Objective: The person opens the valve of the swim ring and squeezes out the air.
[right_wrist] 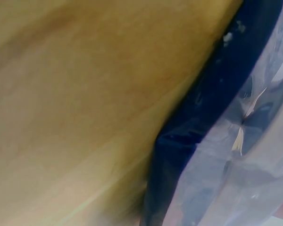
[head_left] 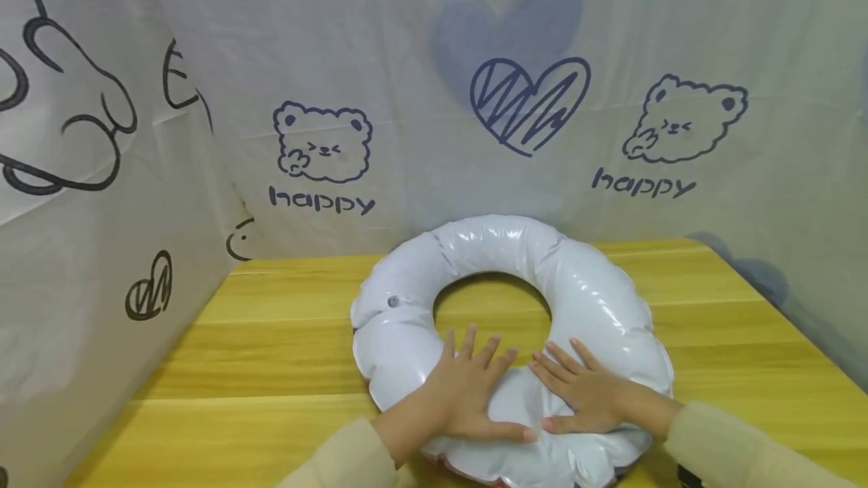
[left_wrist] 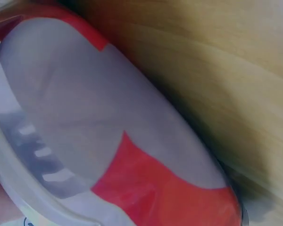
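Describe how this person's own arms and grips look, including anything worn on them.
The left grip and right grip are both bare, five-fingered hands, with no gloves, rings or markings to be seen. Each arm wears a plain, pale cream sleeve, the left sleeve and right sleeve both ending near the wrist. No cables show.

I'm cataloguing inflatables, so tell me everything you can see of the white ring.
The white ring looks like glossy plastic, puffed up and creased in places. Its upper face is white, with a small round valve-like spot towards the left; the wrist views show red patches and a dark blue band on its outer side. It lies hole-up on the wood-look table. The person's left grip and right grip rest spread on its near part.
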`<state>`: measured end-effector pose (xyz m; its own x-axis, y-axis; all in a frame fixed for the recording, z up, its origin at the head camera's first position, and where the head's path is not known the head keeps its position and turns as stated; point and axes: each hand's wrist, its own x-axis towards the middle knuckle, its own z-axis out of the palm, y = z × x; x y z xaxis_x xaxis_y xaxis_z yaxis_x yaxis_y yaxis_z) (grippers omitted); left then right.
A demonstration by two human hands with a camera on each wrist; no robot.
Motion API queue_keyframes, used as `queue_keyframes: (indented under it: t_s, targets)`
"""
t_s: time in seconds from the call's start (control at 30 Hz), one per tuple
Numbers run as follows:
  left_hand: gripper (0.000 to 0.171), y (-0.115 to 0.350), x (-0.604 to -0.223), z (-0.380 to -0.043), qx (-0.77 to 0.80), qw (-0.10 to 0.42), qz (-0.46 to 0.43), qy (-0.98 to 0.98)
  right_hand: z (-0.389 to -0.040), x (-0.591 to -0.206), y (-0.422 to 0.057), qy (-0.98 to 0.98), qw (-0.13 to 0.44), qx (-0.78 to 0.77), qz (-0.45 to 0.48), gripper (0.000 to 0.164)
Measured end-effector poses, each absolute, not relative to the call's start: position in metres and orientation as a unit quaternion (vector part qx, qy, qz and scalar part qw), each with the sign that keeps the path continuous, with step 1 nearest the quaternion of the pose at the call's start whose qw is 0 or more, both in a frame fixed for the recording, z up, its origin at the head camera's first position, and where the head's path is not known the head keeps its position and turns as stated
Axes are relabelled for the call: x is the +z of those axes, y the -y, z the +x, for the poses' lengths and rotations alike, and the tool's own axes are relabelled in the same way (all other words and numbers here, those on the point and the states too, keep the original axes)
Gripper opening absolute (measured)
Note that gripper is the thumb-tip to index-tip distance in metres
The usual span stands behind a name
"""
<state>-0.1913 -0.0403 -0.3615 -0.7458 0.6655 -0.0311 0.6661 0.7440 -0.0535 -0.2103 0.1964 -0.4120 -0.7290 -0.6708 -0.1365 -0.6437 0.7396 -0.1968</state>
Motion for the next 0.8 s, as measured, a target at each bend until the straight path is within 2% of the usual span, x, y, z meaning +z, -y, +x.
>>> queue_keyframes:
  t_s: [0.27, 0.57, 0.8]
  targets:
    - [0.1, 0.042, -0.37, -0.187, -0.064, -0.021, 0.348, -0.935, -0.207, -0.403, -0.194, -0.932, 0.11, -0.066, -0.339, 0.084]
    - [0.1, 0.047, -0.383, -0.185, -0.038, -0.002, 0.352, -0.935, -0.207, -0.408, -0.197, -0.932, 0.079, -0.064, -0.347, 0.084]
    - [0.101, 0.048, -0.392, -0.185, -0.04, 0.006, 0.35, -0.936, -0.204, -0.401, -0.195, -0.935, 0.076, -0.059, -0.341, 0.082]
